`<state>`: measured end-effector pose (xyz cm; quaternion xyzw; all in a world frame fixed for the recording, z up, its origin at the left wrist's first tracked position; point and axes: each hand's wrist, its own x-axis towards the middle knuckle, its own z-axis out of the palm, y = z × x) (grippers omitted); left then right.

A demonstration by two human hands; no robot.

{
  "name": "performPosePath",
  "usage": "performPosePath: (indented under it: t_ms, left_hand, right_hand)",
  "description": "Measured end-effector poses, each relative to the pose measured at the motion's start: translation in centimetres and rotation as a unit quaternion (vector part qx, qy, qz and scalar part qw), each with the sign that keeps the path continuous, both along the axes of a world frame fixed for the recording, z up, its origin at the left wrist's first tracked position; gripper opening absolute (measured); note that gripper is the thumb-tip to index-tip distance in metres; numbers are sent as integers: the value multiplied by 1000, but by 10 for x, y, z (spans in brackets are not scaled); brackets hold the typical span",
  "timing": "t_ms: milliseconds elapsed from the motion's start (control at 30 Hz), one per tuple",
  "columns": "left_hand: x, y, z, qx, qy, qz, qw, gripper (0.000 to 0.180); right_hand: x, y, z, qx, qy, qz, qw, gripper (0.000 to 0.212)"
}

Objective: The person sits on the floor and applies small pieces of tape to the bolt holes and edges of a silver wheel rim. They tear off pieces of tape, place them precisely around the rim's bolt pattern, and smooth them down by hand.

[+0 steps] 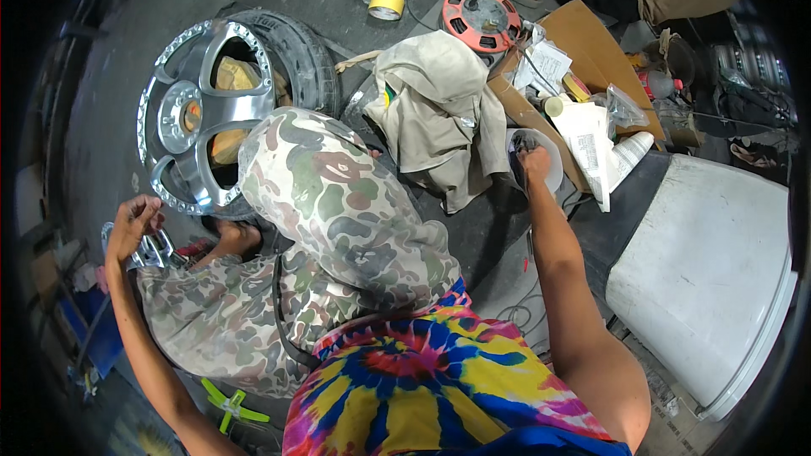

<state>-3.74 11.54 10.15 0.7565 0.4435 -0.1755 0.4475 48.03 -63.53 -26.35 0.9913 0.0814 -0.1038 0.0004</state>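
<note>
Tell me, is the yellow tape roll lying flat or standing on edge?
Flat: the yellow tape roll shows its round hole facing up.

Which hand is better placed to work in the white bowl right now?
Right. The right hand already rests in the white bowl, while the left hand is raised far off by the silver wheel rim.
</note>
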Motion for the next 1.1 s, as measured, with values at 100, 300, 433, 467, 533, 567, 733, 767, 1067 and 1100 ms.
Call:
performPosePath:
  t_ms: [100, 300, 433, 467, 533, 567, 733, 767, 1067, 1100]
  left_hand:
    - [-39, -18, 41, 39, 31, 38, 998, 44]
    - [21, -26, 51, 41, -31, -15, 999, 36]
    - [50, -60, 78, 131, -77, -46, 987, 33]
    - [57, -74, 89, 160, -90, -56, 981, 32]
    - [82, -110, 114, 200, -96, -55, 974, 30]
    - [92, -128, 119, 200, -136, -52, 969, 28]
    - [124, -195, 147, 176, -223, -113, 952, 22]
    - [130, -199, 148, 171, -241, -144, 944, 22]
    - [143, -211, 70, -141, -401, -4, 905, 25]
    - [140, -210, 65, -159, -408, -3, 899, 25]
  right_hand:
    - [-51, 101, 84, 54, -36, 19, 998, 40]
    - [-69, 69, 191, 202, -76, -22, 976, 27]
    - [-60, 53, 194, 471, 50, -125, 872, 18]
    - [-59, 59, 202, 477, 61, -115, 869, 19]
    - [-58, 71, 214, 487, 84, -95, 864, 22]
    - [-62, 86, 226, 498, 106, -75, 857, 22]
    - [-106, 193, 310, 520, 174, 25, 836, 24]
    - [-118, 212, 330, 522, 189, 51, 830, 25]
    - [-195, 347, 430, 524, 324, 240, 750, 16]
    - [-199, 358, 428, 523, 327, 259, 744, 16]
